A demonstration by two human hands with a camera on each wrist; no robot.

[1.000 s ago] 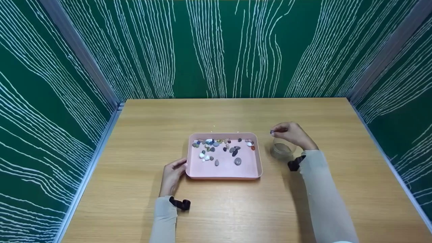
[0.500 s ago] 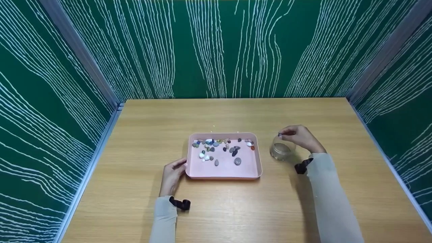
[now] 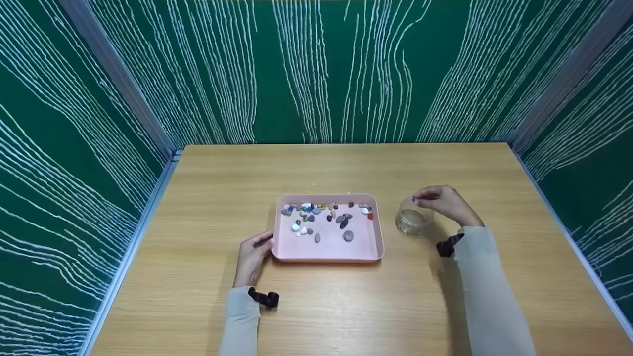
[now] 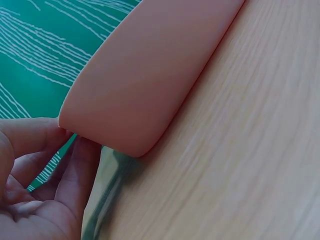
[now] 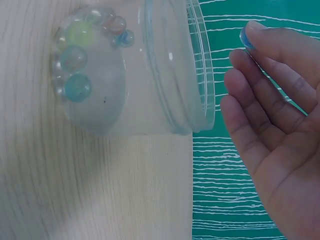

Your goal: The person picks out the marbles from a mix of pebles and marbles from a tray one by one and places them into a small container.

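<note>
My right hand (image 3: 449, 203) pinches a small blue glass marble (image 5: 246, 37) between thumb and forefinger, its other fingers loosely bent. It is just beyond the mouth of a clear jar (image 3: 412, 220), over the jar's far side in the head view. Several clear, green and blue marbles (image 5: 77, 87) lie on the jar's bottom. My left hand (image 3: 253, 258) touches the outside of the left wall of a pink tray (image 3: 329, 260), fingertips at its near corner in the left wrist view. Grey, white, dark and coloured pebbles (image 3: 348, 236) lie scattered in the tray.
The tray and jar stand on a wooden table (image 3: 346, 316), the jar right of the tray. Tiny pale crumbs (image 3: 311, 192) lie behind the tray. Green walls with white lines (image 3: 296, 74) enclose the table's back and sides.
My right hand has moved right and slightly toward me with the marble, from the jar's far left side to over its far rim. The left hand and tray have stayed put.
</note>
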